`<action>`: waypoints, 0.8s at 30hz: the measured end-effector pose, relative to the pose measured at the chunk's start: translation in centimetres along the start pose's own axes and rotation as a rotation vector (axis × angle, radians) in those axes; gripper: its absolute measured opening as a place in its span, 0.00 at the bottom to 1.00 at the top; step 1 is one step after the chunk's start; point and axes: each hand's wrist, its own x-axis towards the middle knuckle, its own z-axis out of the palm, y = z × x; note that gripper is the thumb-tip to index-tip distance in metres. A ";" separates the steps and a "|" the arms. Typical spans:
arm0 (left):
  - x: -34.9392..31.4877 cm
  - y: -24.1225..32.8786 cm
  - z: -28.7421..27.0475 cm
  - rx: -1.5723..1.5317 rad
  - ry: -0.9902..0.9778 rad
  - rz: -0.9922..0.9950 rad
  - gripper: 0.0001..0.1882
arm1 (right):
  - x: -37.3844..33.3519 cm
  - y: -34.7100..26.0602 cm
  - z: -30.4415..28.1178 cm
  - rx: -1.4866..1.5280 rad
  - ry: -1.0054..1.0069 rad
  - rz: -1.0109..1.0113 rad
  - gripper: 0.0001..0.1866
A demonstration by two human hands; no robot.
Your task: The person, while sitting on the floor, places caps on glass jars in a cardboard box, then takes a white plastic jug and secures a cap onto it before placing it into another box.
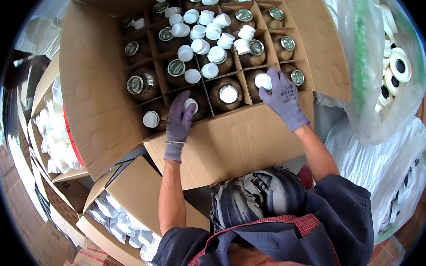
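A cardboard box (232, 137) split by dividers holds round glass bottles, with many white plastic stoppers (200, 46) strewn loose over them. My left hand (177, 122), in a grey-purple glove, has its thumb and fingers around a white stopper (191, 105) at a front-row bottle. Likewise gloved, my right hand (283, 100) pinches another white stopper (263, 81) over a bottle farther right. Between the hands a bottle (226, 92) has a white disc at its mouth. At the front left corner a stopper (151, 118) sits on a bottle. The front right bottle (297, 77) is uncovered.
Raised flaps (96, 81) flank the box. To the right stands a clear plastic bag (365, 71) of white ring-shaped lids with dark centres (400, 67). Open cartons (130, 187) with white plastic-wrapped items lie at the left. More closed cartons (53, 249) are at lower left.
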 end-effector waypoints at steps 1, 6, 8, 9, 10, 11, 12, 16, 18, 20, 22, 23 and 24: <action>0.2 -0.1 0.1 0.008 0.010 0.031 0.24 | -0.8 0.9 0.4 -0.076 -0.024 -0.022 0.21; 0.5 -0.6 0.8 -0.136 0.053 -0.051 0.22 | -1.0 1.8 1.5 -0.342 -0.202 0.033 0.31; 0.6 -1.4 0.9 -0.177 0.082 -0.105 0.21 | -0.8 1.1 2.2 -0.432 -0.249 0.040 0.34; 0.5 -1.6 1.1 -0.090 0.102 -0.002 0.20 | -0.6 0.9 2.9 -0.486 -0.140 -0.030 0.35; 0.6 -1.8 1.2 -0.002 0.122 0.101 0.19 | -0.4 0.8 3.4 -0.539 -0.028 -0.099 0.36; 1.1 -2.0 1.3 0.002 0.126 0.104 0.19 | 0.0 0.5 4.0 -0.547 -0.073 -0.054 0.35; 1.1 -2.1 1.0 0.053 0.108 0.035 0.18 | -0.3 0.5 4.4 -0.534 -0.079 -0.054 0.35; 1.4 -1.5 1.6 0.382 0.135 0.012 0.16 | 0.3 3.3 4.9 -0.101 -0.056 -0.141 0.31; 1.2 -0.4 2.0 0.538 0.141 -0.042 0.19 | -0.2 3.7 4.6 0.031 -0.021 -0.201 0.28; 2.3 2.2 1.8 0.629 0.179 0.008 0.22 | 1.0 2.8 3.8 0.002 -0.047 -0.170 0.27; 3.8 4.0 1.4 0.568 0.269 0.131 0.24 | 3.2 0.0 1.7 0.085 0.170 -0.210 0.26; 4.8 4.9 1.5 0.656 0.173 0.031 0.25 | 4.6 -1.1 0.9 0.134 0.218 -0.192 0.26; 5.9 5.7 2.0 0.741 0.075 -0.059 0.26 | 5.6 -1.4 1.4 0.132 0.221 -0.179 0.26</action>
